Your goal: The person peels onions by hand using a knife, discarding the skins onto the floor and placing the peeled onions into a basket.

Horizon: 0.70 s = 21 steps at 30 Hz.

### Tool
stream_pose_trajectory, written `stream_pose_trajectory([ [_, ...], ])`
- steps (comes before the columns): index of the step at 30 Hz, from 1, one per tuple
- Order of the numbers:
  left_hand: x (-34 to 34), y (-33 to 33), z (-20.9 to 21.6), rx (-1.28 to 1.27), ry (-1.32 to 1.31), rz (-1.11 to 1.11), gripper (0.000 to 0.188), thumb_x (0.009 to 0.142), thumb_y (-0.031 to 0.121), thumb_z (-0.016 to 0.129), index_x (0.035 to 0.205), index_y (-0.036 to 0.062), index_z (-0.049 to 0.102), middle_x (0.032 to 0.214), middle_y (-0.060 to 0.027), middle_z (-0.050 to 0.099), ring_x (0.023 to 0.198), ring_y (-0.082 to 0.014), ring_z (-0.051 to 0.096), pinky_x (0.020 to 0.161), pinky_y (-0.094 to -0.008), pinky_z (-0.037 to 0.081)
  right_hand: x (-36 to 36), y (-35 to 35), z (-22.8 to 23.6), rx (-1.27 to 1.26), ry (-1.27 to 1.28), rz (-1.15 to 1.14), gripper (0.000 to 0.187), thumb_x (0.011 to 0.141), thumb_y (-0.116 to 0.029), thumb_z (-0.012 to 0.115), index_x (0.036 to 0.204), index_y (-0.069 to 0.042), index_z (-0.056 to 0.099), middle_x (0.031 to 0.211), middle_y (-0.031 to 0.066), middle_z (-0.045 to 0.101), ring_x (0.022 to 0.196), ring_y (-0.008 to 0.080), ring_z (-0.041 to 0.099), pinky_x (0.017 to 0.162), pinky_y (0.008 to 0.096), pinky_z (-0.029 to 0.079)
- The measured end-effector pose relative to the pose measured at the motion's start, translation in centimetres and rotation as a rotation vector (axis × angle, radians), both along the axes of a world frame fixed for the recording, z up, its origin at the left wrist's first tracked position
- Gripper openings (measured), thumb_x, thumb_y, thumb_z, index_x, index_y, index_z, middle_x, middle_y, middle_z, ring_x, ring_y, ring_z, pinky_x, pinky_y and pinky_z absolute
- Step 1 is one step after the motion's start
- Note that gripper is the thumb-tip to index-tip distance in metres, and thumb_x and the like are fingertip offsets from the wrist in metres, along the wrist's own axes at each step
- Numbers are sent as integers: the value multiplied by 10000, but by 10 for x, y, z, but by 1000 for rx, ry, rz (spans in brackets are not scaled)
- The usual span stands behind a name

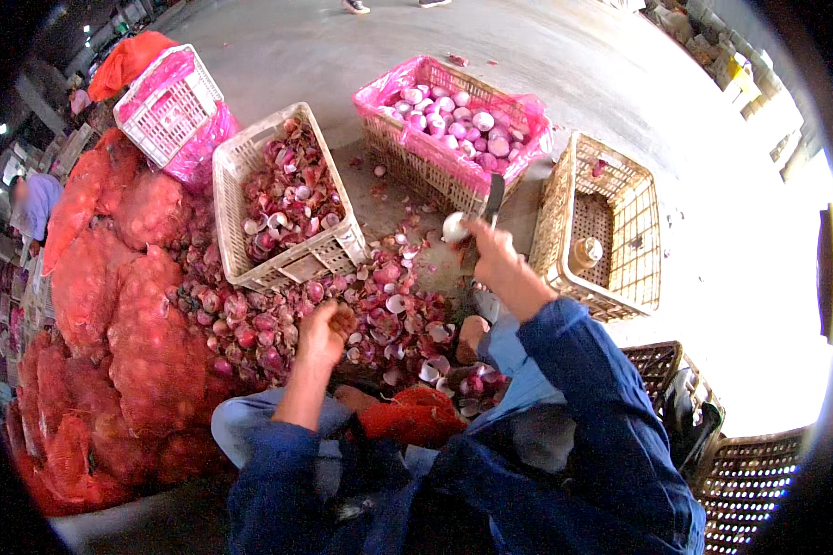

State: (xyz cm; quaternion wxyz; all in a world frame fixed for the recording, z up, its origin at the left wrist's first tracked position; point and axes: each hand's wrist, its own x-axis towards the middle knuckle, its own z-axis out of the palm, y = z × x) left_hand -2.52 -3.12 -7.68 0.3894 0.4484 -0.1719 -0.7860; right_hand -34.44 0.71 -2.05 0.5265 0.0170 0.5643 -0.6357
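My right hand [496, 257] is closed around a knife [495, 196], its dark blade pointing up and away from me. A pale peeled onion [454, 227] is at the fingertips of that hand; whether they grip it I cannot tell. My left hand [322, 335] hovers over the heap of red onions and loose skins [268, 324], fingers curled. Its palm is hidden, so anything inside does not show clearly. Ahead of my right hand, a crate lined with pink plastic [407, 165] holds many peeled purple-white onions [472, 125].
A pale crate [329, 254] of onion skins stands ahead of my left hand. To the right is another crate [643, 222] with a round tan object [585, 252] inside. Full red mesh sacks [157, 342] line the left. Dark crates [750, 486] stand at lower right. A person [39, 203] is far left.
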Motion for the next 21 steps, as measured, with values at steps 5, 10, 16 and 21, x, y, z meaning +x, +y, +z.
stream_pose_trajectory([
  [5,14,44,-100,218,-51,-4,72,875,117,598,897,51,616,792,-59,637,728,-237,630,710,-408,540,-24,-66,48,-389,-106,-258,219,899,-215,639,961,-5,638,832,132,677,648,266,608,571,421,506],
  [10,-10,73,-171,108,-280,-30,235,750,91,680,960,0,626,806,-115,605,711,-251,555,622,-390,440,33,7,62,-197,87,307,322,936,-254,610,1146,-9,596,782,48,620,637,149,564,520,294,424],
  [16,-8,79,-166,-257,-1166,-192,441,766,156,730,1114,-48,552,909,-224,644,841,-375,626,737,-475,499,116,69,73,-204,405,615,347,868,-133,604,1159,53,571,625,73,558,476,155,515,440,281,418],
  [21,43,36,-224,-477,-1262,135,421,746,158,755,1055,-42,552,857,-213,627,846,-389,623,740,-471,497,112,59,64,-186,326,635,317,858,-94,596,1139,53,582,679,60,573,476,149,524,447,275,442],
])
